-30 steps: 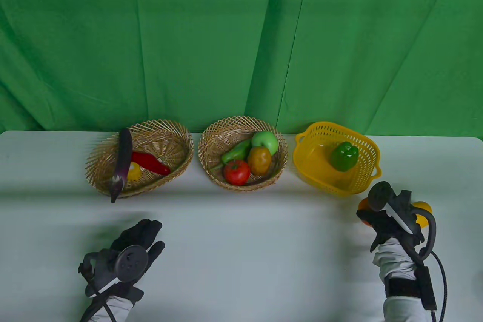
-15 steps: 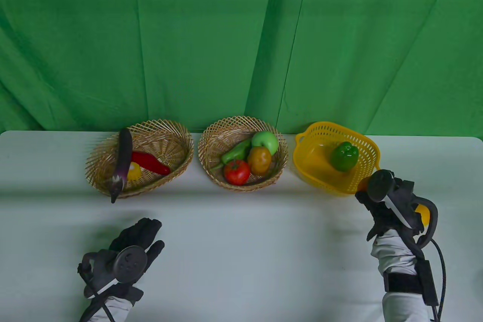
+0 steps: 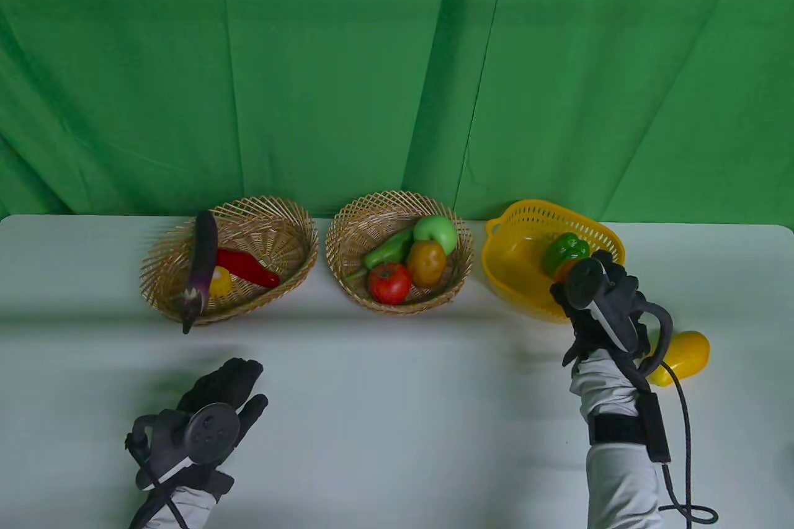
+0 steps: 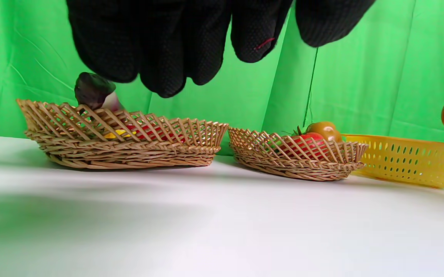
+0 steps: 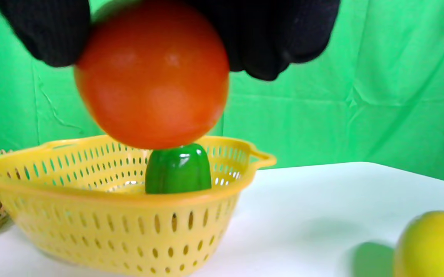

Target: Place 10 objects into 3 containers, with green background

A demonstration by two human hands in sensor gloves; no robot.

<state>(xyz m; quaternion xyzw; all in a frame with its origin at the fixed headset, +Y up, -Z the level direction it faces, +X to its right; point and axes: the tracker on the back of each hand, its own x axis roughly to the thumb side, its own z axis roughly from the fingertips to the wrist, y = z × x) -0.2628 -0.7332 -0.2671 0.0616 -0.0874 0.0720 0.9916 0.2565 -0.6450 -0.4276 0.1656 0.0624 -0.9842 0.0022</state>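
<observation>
My right hand (image 3: 597,296) grips a round orange fruit (image 3: 563,271) (image 5: 150,73) just above the near rim of the yellow plastic basket (image 3: 515,284) (image 5: 91,215). A green bell pepper (image 3: 566,248) (image 5: 177,171) lies inside that basket. A yellow fruit (image 3: 682,355) (image 5: 433,246) sits on the table right of my wrist. My left hand (image 3: 226,383) rests open and empty on the table in front of the left wicker basket (image 3: 248,211); its fingers (image 4: 160,42) hang relaxed in the left wrist view.
The left wicker basket holds an eggplant (image 3: 201,262) overhanging its rim, a red chili (image 3: 248,268) and a yellow piece. The middle wicker basket (image 3: 347,225) holds a tomato (image 3: 389,283), green apple (image 3: 436,232), green chili and a brownish fruit. A green curtain hangs behind.
My right hand has lifted the orange fruit off the table and carried it up and left to the yellow basket's rim, uncovering the yellow fruit. My left hand stayed put.
</observation>
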